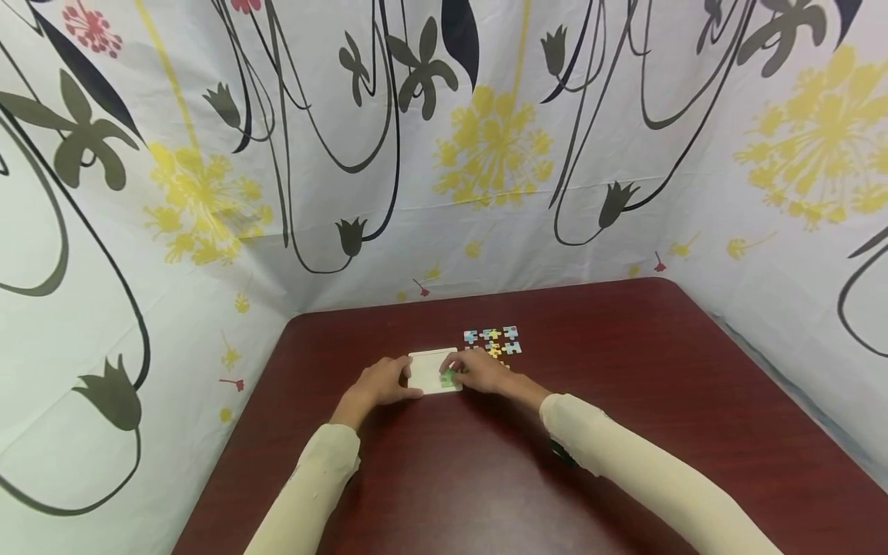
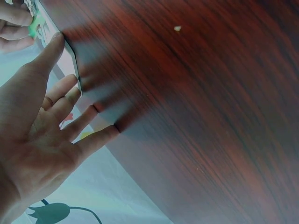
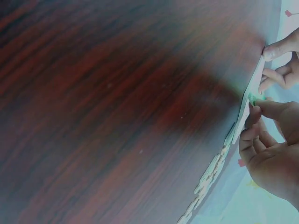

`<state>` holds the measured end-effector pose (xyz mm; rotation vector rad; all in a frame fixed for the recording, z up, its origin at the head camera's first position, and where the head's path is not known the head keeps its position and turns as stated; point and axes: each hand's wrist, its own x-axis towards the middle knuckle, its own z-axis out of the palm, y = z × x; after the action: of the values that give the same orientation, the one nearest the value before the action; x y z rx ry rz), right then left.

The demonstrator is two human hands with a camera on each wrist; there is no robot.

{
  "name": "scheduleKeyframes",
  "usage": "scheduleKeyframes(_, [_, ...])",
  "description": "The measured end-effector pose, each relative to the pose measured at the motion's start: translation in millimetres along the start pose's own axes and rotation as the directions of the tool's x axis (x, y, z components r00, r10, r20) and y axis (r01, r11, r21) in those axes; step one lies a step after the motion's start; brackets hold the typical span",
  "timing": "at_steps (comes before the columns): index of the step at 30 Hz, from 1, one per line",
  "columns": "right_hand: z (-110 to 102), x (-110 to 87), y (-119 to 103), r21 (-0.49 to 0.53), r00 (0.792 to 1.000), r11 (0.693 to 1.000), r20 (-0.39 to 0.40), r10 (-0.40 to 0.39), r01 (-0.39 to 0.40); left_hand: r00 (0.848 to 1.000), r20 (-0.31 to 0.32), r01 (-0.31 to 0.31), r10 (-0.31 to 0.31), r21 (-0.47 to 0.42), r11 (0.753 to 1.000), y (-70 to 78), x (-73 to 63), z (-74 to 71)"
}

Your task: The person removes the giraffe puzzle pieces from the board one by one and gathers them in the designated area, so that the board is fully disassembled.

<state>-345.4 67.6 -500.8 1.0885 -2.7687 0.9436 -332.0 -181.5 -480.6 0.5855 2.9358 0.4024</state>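
Note:
A shallow white puzzle tray (image 1: 425, 373) lies flat on the dark red table. My left hand (image 1: 383, 382) rests at its left side. In the left wrist view the left hand's fingers (image 2: 93, 140) are spread and fairly straight, with the thumb at the tray's near edge and fingertips at the left edge. Between thumb and fingertips, my right hand (image 1: 482, 370) pinches a green puzzle piece (image 1: 447, 378) over the tray's right part. In the right wrist view this piece (image 3: 252, 99) is partly hidden by the fingertips.
Several loose puzzle pieces (image 1: 512, 348), mostly light blue and yellow, lie right of the tray, partly behind my right hand. A small pale speck (image 2: 177, 28) is on the table (image 1: 444, 478). A white patterned cloth (image 1: 430, 254) hangs behind the table and along its sides.

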Motion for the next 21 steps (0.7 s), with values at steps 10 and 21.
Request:
scheduleKeyframes(10, [-19.3,-5.1,4.1,-0.004,1.000,1.000,0.003,-0.008,0.008,1.000,0.003,-0.020,0.020,-0.009,1.000,-0.9,-2.3,0.0])
scheduleKeyframes(21, [-49.7,-23.2,25.4,-0.032,0.999,0.999,0.017,0.033,-0.033,1.000,-0.008,-0.029,0.029,-0.008,1.000,-0.5,-2.8,-1.7])
